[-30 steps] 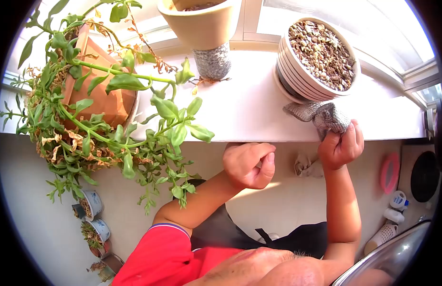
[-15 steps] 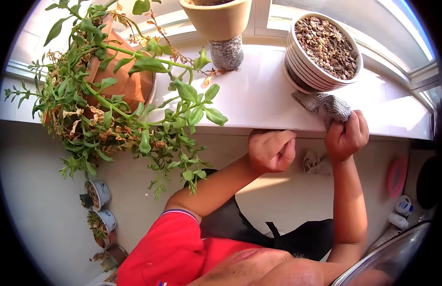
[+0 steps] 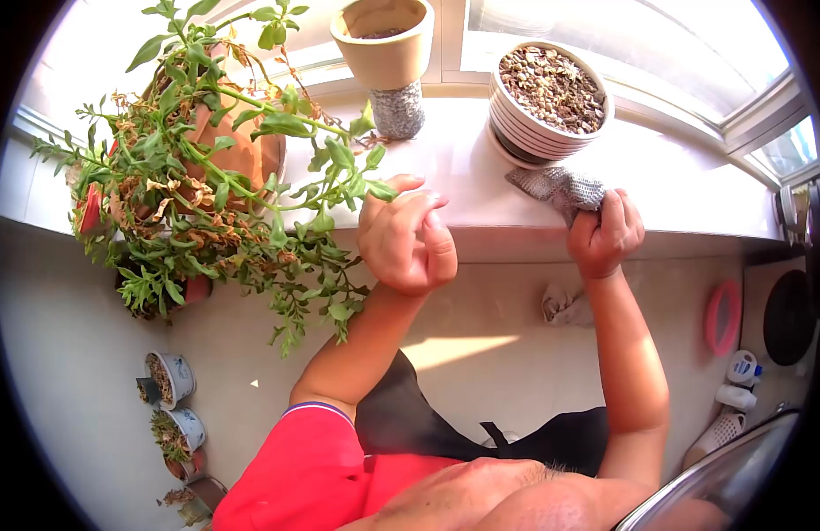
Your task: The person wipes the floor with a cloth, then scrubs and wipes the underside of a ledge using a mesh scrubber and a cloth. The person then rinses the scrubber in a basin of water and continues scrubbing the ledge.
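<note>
My right hand (image 3: 609,232) is closed on one end of a grey patterned cloth (image 3: 556,188). The cloth lies bunched at the front of the white sill, just below a striped pot (image 3: 551,106) filled with pebbly soil. My left hand (image 3: 408,237) is raised at the sill's edge, fingers loosely curled and apart, with nothing visible in it. Beside its fingertips reach the leafy green stems (image 3: 339,168) of a trailing plant growing from a terracotta pot (image 3: 242,146). Leaves cover much of that pot.
A beige pot (image 3: 383,44) stands on a speckled grey base (image 3: 398,111) by the window. Small potted plants (image 3: 184,376) line the floor at left. A crumpled cloth (image 3: 565,305) lies below the sill. Bottles (image 3: 743,367) and a pink ring-shaped thing (image 3: 721,317) are at right.
My left hand has moved left and up toward the plant's stems, its fingers loosening. The right hand keeps its hold on the cloth. The whole view has shifted slightly.
</note>
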### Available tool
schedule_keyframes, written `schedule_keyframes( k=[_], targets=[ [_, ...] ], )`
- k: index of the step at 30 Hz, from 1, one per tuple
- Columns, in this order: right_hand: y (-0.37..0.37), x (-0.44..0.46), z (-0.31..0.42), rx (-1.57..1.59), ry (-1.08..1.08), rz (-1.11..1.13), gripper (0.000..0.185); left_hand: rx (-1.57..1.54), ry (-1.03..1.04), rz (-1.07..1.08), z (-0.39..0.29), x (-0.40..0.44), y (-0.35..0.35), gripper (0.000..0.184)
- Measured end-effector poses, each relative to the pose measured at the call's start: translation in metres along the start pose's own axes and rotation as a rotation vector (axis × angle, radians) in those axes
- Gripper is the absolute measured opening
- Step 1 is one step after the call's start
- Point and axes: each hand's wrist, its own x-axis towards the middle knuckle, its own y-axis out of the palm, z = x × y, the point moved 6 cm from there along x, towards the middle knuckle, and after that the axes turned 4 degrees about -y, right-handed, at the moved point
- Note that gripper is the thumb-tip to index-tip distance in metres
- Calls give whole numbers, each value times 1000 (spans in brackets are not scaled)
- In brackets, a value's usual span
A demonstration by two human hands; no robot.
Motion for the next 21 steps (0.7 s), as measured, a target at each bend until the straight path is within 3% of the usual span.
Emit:
schedule_keyframes(
  k=[3, 6, 11, 16, 21],
  targets=[
    [0, -1, -2, 15, 11, 4, 21, 15, -132, -41, 3, -5, 10, 14],
    [0, 2, 1, -10, 107, 120, 20, 149, -92, -89, 3, 0, 13, 11],
    [0, 6, 4, -53, -8, -18, 14, 232, -124, -32, -2, -1, 13, 11],
    [0, 1, 4, -97, 24, -21, 13, 51, -94, -116, 6, -9, -7, 13],
    [0, 4, 0, -42, 38, 60, 21, 98, -12, -78, 7, -13, -9, 11]
  ],
)
